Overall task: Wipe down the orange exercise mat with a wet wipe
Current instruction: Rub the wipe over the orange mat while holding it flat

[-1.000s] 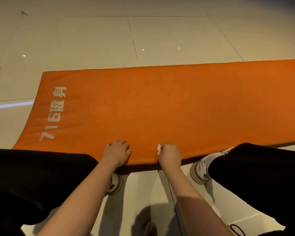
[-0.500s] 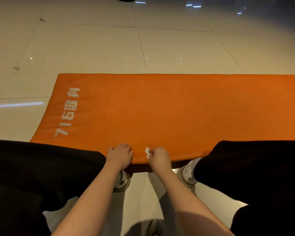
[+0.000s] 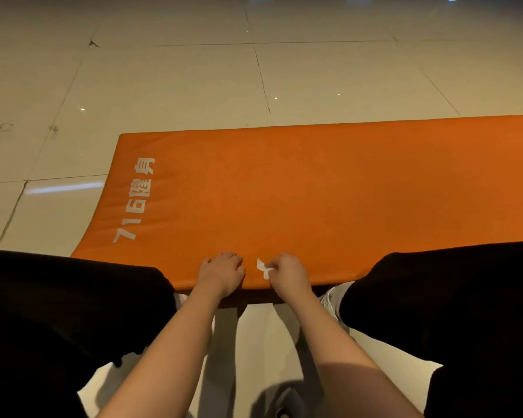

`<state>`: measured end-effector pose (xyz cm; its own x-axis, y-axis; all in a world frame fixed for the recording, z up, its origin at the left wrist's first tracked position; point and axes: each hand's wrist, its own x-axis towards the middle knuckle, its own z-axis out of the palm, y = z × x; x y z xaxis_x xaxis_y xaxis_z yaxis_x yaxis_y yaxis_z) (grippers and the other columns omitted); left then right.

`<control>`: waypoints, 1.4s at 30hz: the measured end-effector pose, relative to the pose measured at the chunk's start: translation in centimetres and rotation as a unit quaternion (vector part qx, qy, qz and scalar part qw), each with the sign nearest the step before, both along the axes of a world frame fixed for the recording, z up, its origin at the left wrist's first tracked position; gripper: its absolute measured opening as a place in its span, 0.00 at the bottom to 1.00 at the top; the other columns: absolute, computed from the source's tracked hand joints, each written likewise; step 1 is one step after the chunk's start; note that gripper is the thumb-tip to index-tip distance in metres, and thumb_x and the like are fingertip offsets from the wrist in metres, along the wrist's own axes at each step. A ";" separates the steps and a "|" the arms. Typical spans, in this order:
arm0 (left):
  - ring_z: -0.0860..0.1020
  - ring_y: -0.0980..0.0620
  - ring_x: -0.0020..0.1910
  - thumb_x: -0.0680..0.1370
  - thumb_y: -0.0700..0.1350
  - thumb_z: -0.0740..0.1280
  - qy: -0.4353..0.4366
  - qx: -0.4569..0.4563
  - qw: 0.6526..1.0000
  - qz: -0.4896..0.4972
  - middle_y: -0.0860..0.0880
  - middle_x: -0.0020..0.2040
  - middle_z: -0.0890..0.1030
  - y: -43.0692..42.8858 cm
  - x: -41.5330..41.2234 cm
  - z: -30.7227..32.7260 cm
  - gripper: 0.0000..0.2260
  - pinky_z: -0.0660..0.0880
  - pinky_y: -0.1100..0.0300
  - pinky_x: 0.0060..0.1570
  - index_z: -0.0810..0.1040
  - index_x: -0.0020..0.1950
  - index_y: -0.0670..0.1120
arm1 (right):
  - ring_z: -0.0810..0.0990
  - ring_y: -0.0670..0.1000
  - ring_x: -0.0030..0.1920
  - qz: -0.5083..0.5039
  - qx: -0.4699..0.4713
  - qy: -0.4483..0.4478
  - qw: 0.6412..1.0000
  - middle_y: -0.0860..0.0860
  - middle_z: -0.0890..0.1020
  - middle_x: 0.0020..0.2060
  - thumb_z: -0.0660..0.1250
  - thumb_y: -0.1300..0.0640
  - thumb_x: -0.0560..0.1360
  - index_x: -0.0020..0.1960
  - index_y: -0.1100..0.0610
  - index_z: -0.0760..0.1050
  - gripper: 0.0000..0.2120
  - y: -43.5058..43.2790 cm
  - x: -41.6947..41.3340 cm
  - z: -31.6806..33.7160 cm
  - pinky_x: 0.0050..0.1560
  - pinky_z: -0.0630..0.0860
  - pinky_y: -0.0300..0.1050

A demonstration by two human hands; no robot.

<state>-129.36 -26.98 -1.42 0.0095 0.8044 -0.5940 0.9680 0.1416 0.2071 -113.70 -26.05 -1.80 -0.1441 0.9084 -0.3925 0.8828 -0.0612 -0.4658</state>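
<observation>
The orange exercise mat (image 3: 329, 194) lies flat on the tiled floor, with white lettering along its left end. Both hands sit at its near edge, between my knees. My right hand (image 3: 289, 274) grips a small crumpled white wet wipe (image 3: 261, 267), which sticks out to the left of the fingers and lies on the mat. My left hand (image 3: 222, 271) rests on the mat just left of the wipe, its fingers curled down on the surface and holding nothing.
My two knees in black trousers (image 3: 67, 321) flank the hands and cover the mat's near corners. A white shoe (image 3: 331, 300) shows beside the right knee. Glossy beige floor tiles (image 3: 194, 79) surround the mat.
The view has shifted, so the mat sits further right in the frame. Both hands stay at the near edge, the right one still holding the wipe.
</observation>
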 end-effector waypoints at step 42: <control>0.57 0.50 0.74 0.82 0.54 0.54 0.022 0.106 0.992 0.067 0.51 0.76 0.62 4.2 -6.1 -5.6 0.22 0.54 0.52 0.70 0.63 0.76 0.50 | 0.75 0.59 0.53 -0.042 0.037 -0.084 0.995 0.58 0.77 0.53 0.60 0.65 0.75 0.52 0.63 0.76 0.09 8.6 -4.5 -4.7 0.44 0.67 0.47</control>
<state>-135.48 -22.77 -6.99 -0.1272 0.9039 -0.4084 0.9523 0.2265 0.2046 -118.21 -17.42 -6.50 -0.0042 0.9420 -0.3355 0.9419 -0.1090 -0.3178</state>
